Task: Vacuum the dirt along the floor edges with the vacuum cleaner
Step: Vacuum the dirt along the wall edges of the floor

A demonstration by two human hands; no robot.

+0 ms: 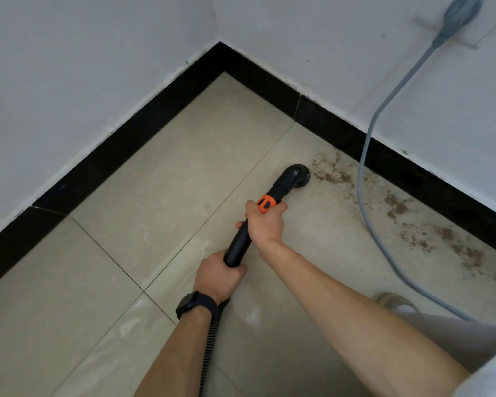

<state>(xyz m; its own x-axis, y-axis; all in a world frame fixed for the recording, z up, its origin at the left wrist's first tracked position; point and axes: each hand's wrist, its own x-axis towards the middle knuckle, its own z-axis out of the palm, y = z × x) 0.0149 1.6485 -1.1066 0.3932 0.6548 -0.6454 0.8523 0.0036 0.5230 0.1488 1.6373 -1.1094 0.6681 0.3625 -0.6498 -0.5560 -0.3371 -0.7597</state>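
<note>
Head view: one black vacuum wand (239, 243) with an orange collar, held by two hands. The right hand (265, 222) grips it at the collar and the left hand (218, 275) grips its rear end. Its nozzle (298, 174) rests on the floor near the black skirting (155, 121), beyond both hands and just beside the brown dirt (334, 176) along that skirting. One grey cord (367, 179) crosses the skirting.

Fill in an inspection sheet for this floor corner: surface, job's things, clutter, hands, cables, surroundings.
Surface: tiled floor, brown dirt along the right skirting.
Job's things: nozzle on the floor, beside the dirt.
Clutter: nothing seen.
Hands: left hand and right hand both grip the wand.
Cables: grey cable runs from wall plug down through the dirt; hose trails below the left hand.
Surroundings: white walls, black skirting.
</note>
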